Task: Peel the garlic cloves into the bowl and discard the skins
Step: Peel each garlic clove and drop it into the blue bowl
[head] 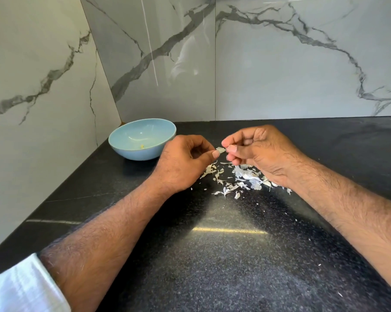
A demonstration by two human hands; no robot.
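Observation:
Both hands hover over the black counter, right of a light blue bowl (142,138). My left hand (185,163) pinches a small pale garlic clove (220,150) between thumb and forefinger. My right hand (257,149) pinches the clove's other end with its fingertips. Inside the bowl lies one small yellowish piece (142,145). Below the hands a heap of white garlic skins (237,179) is scattered on the counter, with a few unpeeled cloves (253,176) partly hidden under my right hand.
The black speckled counter (212,255) runs into a corner of grey-veined marble wall (280,64) at the back and left. The bowl stands close to that corner. A white sleeve (21,289) covers my left upper forearm.

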